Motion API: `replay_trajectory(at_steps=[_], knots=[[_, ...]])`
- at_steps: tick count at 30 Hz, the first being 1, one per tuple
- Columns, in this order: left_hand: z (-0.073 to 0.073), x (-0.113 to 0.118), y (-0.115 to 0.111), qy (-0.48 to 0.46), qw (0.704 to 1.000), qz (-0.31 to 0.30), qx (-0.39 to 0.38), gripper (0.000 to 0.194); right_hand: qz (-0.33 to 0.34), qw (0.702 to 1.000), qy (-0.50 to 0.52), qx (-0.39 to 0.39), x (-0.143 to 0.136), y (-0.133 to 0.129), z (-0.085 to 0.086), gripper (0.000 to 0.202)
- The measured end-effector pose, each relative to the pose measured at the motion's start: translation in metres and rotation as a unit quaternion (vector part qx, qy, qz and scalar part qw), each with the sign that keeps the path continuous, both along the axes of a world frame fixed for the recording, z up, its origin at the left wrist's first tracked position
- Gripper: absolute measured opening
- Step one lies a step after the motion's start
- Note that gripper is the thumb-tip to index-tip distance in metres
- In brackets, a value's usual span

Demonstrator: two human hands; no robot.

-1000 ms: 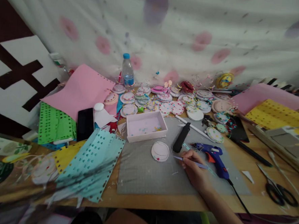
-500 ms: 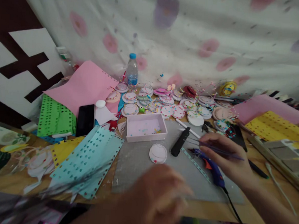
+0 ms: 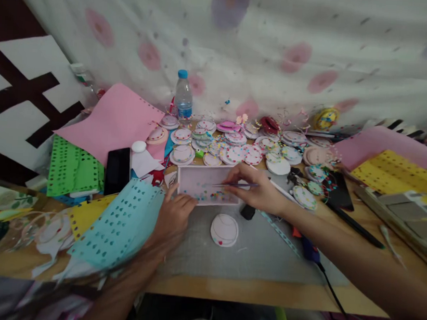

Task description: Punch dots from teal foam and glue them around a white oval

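Pointing left, tweezers lie lengthwise over the box, pinched in right-hand fingers.

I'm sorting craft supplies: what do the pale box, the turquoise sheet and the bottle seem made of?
The pale box looks like matte cardboard or foam board: straight, thin walls without shine. The turquoise sheet may be craft foam or thick paper, matte, judging by its soft bend. The bottle seems clear, glossy plastic: its walls are see-through.
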State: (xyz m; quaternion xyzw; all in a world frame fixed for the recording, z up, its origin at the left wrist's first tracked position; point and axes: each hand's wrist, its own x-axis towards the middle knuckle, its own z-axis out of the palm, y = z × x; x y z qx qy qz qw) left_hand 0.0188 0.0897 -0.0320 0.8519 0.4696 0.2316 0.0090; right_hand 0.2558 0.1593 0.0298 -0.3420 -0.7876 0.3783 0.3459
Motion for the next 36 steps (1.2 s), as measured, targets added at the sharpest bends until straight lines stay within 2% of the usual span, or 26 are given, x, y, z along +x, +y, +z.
replay_trajectory(at_steps=[4,8,17,23,30,36], knots=[[-0.003,0.004,-0.005,-0.036,0.999,0.017,0.016,0.033,0.02,0.998,-0.051,0.022,-0.005,-0.004,-0.017,0.014],[-0.003,0.005,-0.004,-0.035,0.999,0.023,0.019,0.035,0.031,0.992,-0.107,0.051,-0.005,0.003,-0.026,0.012],[-0.007,0.003,-0.001,-0.046,0.998,0.016,0.027,0.035,0.067,0.977,-0.148,0.135,-0.005,0.007,-0.027,0.016],[-0.007,0.003,0.0,-0.042,0.999,0.014,0.025,0.038,0.042,0.985,-0.127,0.113,-0.016,0.005,-0.029,0.017],[-0.006,0.005,0.0,-0.04,0.999,0.018,0.031,0.036,0.059,0.971,-0.177,0.152,-0.024,0.013,-0.033,0.015],[-0.006,0.003,0.004,-0.046,0.999,0.015,0.019,0.035,0.039,0.975,-0.169,0.139,-0.025,0.017,-0.038,0.017]])
